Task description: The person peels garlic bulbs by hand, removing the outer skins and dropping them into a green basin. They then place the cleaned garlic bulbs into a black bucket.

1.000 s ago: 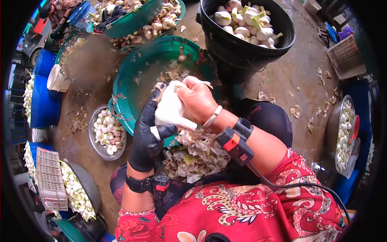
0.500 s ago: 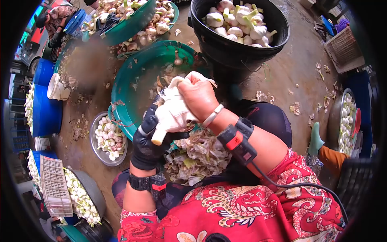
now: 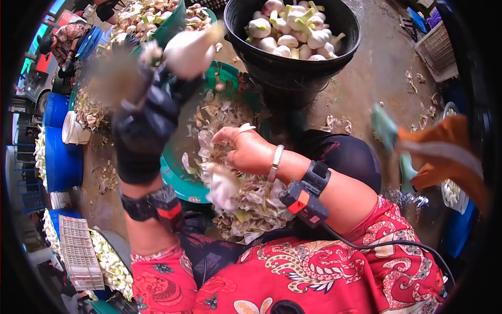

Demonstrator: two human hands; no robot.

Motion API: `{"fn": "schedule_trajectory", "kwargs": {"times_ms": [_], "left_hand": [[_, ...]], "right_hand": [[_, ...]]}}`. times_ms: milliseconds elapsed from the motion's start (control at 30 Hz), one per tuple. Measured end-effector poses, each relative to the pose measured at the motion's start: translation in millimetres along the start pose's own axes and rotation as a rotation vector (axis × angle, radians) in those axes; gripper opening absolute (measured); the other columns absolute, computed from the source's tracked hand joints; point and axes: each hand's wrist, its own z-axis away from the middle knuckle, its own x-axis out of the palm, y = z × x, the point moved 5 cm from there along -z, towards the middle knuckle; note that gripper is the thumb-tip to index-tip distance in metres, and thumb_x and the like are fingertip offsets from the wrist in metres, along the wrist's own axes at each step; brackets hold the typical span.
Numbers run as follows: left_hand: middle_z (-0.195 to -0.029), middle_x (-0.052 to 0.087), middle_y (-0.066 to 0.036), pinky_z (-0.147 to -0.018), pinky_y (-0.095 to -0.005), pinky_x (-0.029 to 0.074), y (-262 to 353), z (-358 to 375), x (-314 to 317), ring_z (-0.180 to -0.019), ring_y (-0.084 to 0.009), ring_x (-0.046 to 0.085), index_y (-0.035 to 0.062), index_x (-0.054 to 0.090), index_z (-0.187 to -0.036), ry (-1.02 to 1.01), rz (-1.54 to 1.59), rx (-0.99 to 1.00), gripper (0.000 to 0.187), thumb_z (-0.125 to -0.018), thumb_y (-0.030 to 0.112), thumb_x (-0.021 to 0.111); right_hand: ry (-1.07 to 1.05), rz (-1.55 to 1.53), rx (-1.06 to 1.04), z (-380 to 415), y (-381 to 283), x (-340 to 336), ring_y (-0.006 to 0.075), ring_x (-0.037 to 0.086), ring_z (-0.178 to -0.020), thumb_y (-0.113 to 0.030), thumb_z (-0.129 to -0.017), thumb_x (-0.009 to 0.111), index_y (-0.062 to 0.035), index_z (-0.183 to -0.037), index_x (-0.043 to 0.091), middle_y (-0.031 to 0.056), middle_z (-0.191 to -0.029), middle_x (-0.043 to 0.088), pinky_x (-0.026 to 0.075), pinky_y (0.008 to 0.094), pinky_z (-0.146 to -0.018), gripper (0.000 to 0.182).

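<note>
My left hand [image 3: 149, 118], in a black glove and blurred by motion, is raised at the upper left and grips a white garlic bulb [image 3: 191, 55] with its cut stem pointing up and right. My bare right hand [image 3: 251, 152] hovers over the green basin [image 3: 180, 183], fingers loosely bent and apart. A pale strip [image 3: 247, 127] lies across its finger. Just below it, a blurred clump of garlic skin [image 3: 222, 188] hangs above the heap of papery peels [image 3: 256, 209] at my lap. More peels lie inside the basin.
A black bucket [image 3: 293, 70] of garlic bulbs stands ahead. Another green tub [image 3: 170, 29] heaped with garlic is at the upper left. Blue barrels [image 3: 64, 157] and a crate [image 3: 81, 251] line the left. At right, a person's orange-clad leg [image 3: 444, 149] and green boot [image 3: 385, 128] show.
My left hand has carried the garlic bulb up and left, away from my right hand. My right hand has let go of the skin, which is dropping. An orange-clad leg has swung in from the right.
</note>
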Motion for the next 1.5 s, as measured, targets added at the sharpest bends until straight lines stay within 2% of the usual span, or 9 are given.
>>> {"fn": "schedule_trajectory", "kwargs": {"times_ms": [67, 133, 267, 533, 733, 867, 933, 1233, 1500], "left_hand": [[-0.143, 0.035, -0.027, -0.108, -0.0495, 0.037, 17.6, -18.4, 30.6, -0.129, -0.0373, 0.043, -0.0027, 0.031, -0.141, 0.154, -0.804, 0.602, 0.049, -0.100, 0.021, 0.043], [-0.134, 0.049, -0.020, -0.102, -0.0469, 0.044, 55.3, -7.7, 2.8, -0.123, -0.0313, 0.050, -0.0012, 0.041, -0.135, -0.048, -1.444, 0.663, 0.044, -0.099, 0.023, 0.046], [-0.105, 0.067, -0.009, -0.083, -0.0376, 0.052, 124.0, 18.5, -162.3, -0.089, -0.0205, 0.064, 0.0045, 0.057, -0.122, 0.872, -1.518, 0.494, 0.039, -0.090, 0.025, 0.062], [-0.147, 0.033, -0.024, -0.106, -0.0417, 0.037, 184.9, -99.0, -291.3, -0.129, -0.0388, 0.040, 0.0169, 0.053, -0.132, 1.033, -2.422, 0.113, 0.058, -0.077, 0.022, 0.070], [-0.129, 0.051, -0.021, -0.100, -0.0417, 0.043, 232.1, -141.5, -373.4, -0.118, -0.0359, 0.050, 0.0104, 0.054, -0.127, 1.152, -2.347, 0.288, 0.059, -0.072, 0.019, 0.073], [-0.093, 0.064, -0.005, -0.064, -0.0306, 0.055, 185.6, -114.4, -342.5, -0.073, -0.0187, 0.064, 0.0091, 0.059, -0.110, 0.738, -0.872, 0.376, 0.030, -0.081, 0.003, 0.066], [-0.093, 0.064, -0.005, -0.065, -0.0308, 0.055, 167.7, -92.3, -310.0, -0.074, -0.0189, 0.064, 0.0086, 0.057, -0.112, 0.500, -0.770, 0.421, 0.032, -0.082, 0.002, 0.064], [-0.103, 0.063, -0.005, -0.071, -0.0280, 0.054, 34.0, 5.6, -101.9, -0.081, -0.0144, 0.064, 0.0054, 0.050, -0.127, 0.539, -1.194, 0.391, 0.046, -0.084, 0.010, 0.065], [-0.105, 0.064, -0.006, -0.070, -0.0290, 0.057, -35.8, 85.7, -69.1, -0.084, -0.0156, 0.066, 0.0054, 0.049, -0.130, 0.745, -1.233, 0.692, 0.047, -0.085, 0.006, 0.065]], "right_hand": [[0.028, -0.001, -0.148, -3.8, -12.6, -15.1, 0.0318, 0.064, -0.079, 0.001, -0.072, 0.056, -0.0060, -0.100, 0.066, 0.0200, -0.089, 0.064, 0.051, 0.0373, -0.073, 0.030], [-0.043, -0.136, 0.139, -9.7, -16.4, -45.1, 0.0263, 0.065, -0.072, -0.002, -0.078, 0.056, -0.0035, -0.094, 0.067, 0.0158, -0.086, 0.066, 0.052, 0.0350, -0.068, 0.019], [0.167, -0.819, 0.464, -13.7, -7.8, -102.0, 0.0146, 0.064, -0.070, -0.018, -0.089, 0.059, -0.0034, -0.090, 0.067, 0.0060, -0.084, 0.066, 0.052, 0.0267, -0.064, 0.017], [0.163, -0.920, 0.721, -38.5, 33.3, -102.1, 0.0126, 0.064, -0.075, -0.018, -0.091, 0.061, -0.0030, -0.103, 0.062, 0.0056, -0.090, 0.065, 0.053, 0.0249, -0.066, 0.020], [0.081, -0.850, 0.721, -56.8, 13.2, -78.9, 0.0115, 0.063, -0.084, -0.023, -0.091, 0.061, -0.0022, -0.104, 0.062, 0.0054, -0.095, 0.065, 0.051, 0.0237, -0.071, 0.024], [0.088, -0.837, 0.706, -59.4, 11.2, -71.9, 0.0140, 0.065, -0.083, -0.018, -0.092, 0.062, 0.0007, -0.109, 0.060, 0.0087, -0.097, 0.065, 0.052, 0.0251, -0.073, 0.025], [0.088, -0.795, 0.661, -57.3, 5.9, -68.1, 0.0117, 0.064, -0.083, -0.016, -0.091, 0.063, -0.0008, -0.108, 0.061, 0.0057, -0.096, 0.064, 0.052, 0.0245, -0.074, 0.023], [0.351, -0.352, 0.057, -43.3, -19.5, -34.6, 0.0090, 0.057, -0.073, -0.004, -0.077, 0.068, -0.0083, -0.106, 0.065, 0.0029, -0.083, 0.061, 0.050, 0.0265, -0.065, 0.030], [0.076, -0.584, 0.011, -24.7, -58.3, 11.0, 0.0137, 0.062, -0.065, -0.005, -0.076, 0.067, -0.0021, -0.086, 0.069, 0.0054, -0.072, 0.066, 0.051, 0.0289, -0.061, 0.010]]}}
